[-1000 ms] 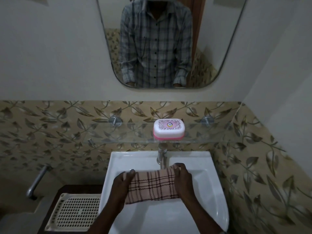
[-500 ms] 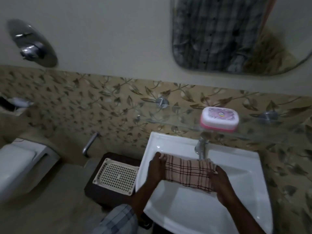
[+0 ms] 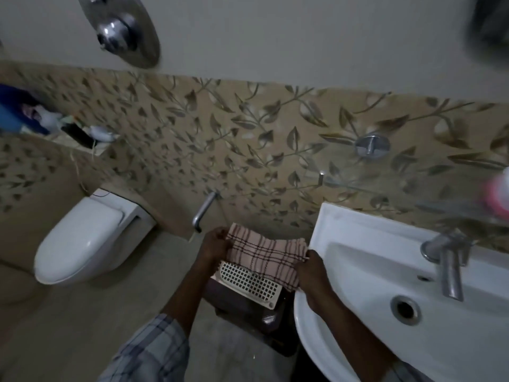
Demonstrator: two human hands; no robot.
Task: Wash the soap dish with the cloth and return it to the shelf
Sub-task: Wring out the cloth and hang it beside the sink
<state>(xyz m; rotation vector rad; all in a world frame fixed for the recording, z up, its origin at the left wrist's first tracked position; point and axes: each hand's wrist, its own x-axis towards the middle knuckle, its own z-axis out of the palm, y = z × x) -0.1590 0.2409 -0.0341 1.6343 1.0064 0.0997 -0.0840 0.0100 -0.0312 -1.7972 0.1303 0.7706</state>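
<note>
Toilet [image 3: 82, 238]: one, at left, lid down.
Left hand [image 3: 213, 246]: one, fingers curled on the cloth's left end.
Cloth [image 3: 267, 255]: one, checked. It had been carried left out of the sink since a second earlier and was held above the perforated tray [image 3: 248, 279], one.
Right hand [image 3: 311, 268]: one, the cloth's right end pinched.
Sink [image 3: 325, 224]: one.
Tap [image 3: 449, 260]: one.
Soap dish [image 3: 495, 194]: one, pink, blurred, left untouched on the glass shelf [image 3: 358, 186] at far right. Washing was judged not begun.
</note>
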